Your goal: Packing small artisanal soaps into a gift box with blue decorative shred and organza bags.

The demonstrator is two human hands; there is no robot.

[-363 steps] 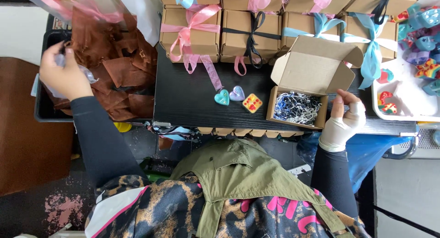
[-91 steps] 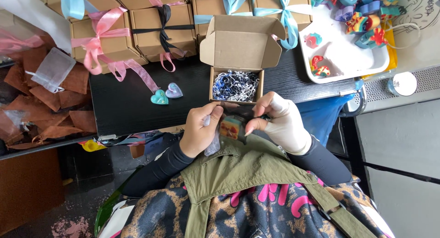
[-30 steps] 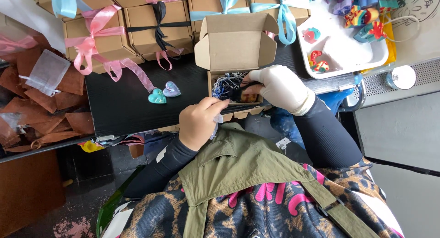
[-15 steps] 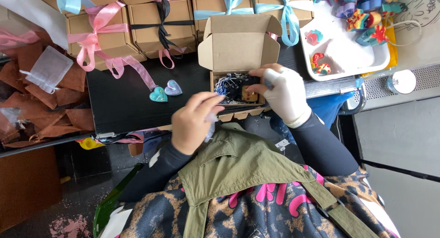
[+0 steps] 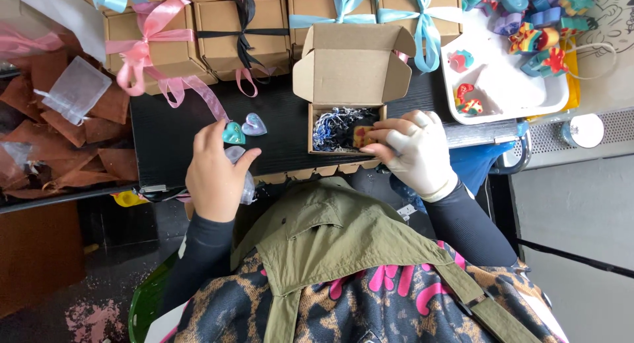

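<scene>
Fingertips of the gloved right hand [image 5: 415,151] pinch a small colourful piece [image 5: 362,135] into the open cardboard box [image 5: 346,128] while the left hand [image 5: 214,171], clutching a clear pouch [image 5: 242,178], reaches the teal heart [image 5: 232,133]: seat it flat.

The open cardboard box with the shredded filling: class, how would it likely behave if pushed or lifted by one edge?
The open cardboard box would probably slide easily on the smooth black table, looking light for its size. Its raised lid may flop or pull it backwards. The shredded filling looks loose and could spill if it tips.
</scene>
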